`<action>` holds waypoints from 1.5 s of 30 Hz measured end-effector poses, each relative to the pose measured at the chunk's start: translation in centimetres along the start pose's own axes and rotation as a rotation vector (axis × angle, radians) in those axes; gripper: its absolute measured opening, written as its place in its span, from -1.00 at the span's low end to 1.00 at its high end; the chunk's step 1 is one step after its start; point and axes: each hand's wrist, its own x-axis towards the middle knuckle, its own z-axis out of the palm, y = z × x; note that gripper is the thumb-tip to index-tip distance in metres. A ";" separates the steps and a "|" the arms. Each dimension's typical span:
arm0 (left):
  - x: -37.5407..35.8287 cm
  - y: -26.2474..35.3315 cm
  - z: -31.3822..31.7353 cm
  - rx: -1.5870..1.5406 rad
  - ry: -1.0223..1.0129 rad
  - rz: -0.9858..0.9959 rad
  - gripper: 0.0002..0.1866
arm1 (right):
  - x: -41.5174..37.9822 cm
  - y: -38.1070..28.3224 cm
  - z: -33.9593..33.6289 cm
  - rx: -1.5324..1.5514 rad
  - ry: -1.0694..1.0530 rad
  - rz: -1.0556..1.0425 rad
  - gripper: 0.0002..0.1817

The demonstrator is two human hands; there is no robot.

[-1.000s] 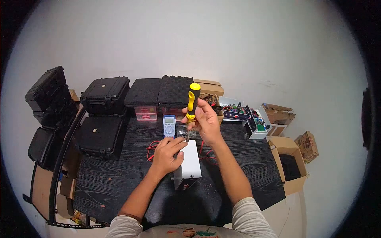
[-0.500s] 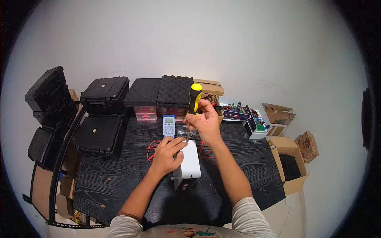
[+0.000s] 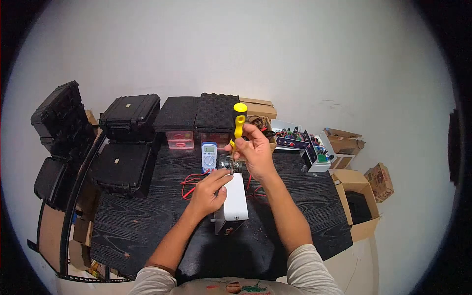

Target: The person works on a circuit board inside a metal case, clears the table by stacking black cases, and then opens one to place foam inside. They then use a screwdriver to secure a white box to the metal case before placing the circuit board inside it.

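Observation:
A white box (image 3: 234, 199) with a dark front panel stands on the table before me, with a screw or hole near its front top edge. My right hand (image 3: 256, 153) is closed round the lower part of a yellow-and-black screwdriver (image 3: 239, 120), held upright. Its shaft points down to the far end of the box top; whether a screw is under the tip is hidden. My left hand (image 3: 208, 194) holds the box at its left side, thumb over the top and fingertips beside the screwdriver tip.
Behind the box stands a digital multimeter (image 3: 209, 156) with red leads (image 3: 188, 184) on the black table (image 3: 157, 221). Black hard cases (image 3: 123, 164) are stacked left. Drawer boxes (image 3: 180, 140), opened electronics (image 3: 295, 140) and cardboard boxes (image 3: 361, 223) stand at the back and right.
The screwdriver handle has turned, showing more yellow towards me, and has shifted slightly left. My right fingers have shifted on it. My left hand stays on the box.

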 end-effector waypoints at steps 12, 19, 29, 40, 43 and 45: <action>0.2 -0.1 0.0 -0.047 -0.023 0.029 -0.60 | -0.2 0.3 -0.3 -0.027 0.016 0.016 -0.47; 0.0 -0.7 0.3 -0.033 -0.037 0.049 -0.59 | 0.4 -0.6 0.0 0.050 -0.089 0.103 -0.47; 0.1 -0.4 0.1 -0.036 -0.048 0.045 -0.58 | 0.0 -0.3 0.2 0.040 -0.021 0.065 -0.61; 0.0 -0.4 0.0 -0.052 -0.069 0.010 -0.55 | 0.1 0.4 -0.4 -0.074 -0.020 -0.007 -0.53; 0.1 -0.4 -0.1 -0.035 -0.073 0.038 -0.55 | 0.2 -0.7 0.4 0.119 0.000 0.154 -0.52; 0.0 -0.6 0.0 -0.038 -0.076 0.037 -0.55 | 0.1 -1.3 0.8 0.184 0.020 0.165 -0.52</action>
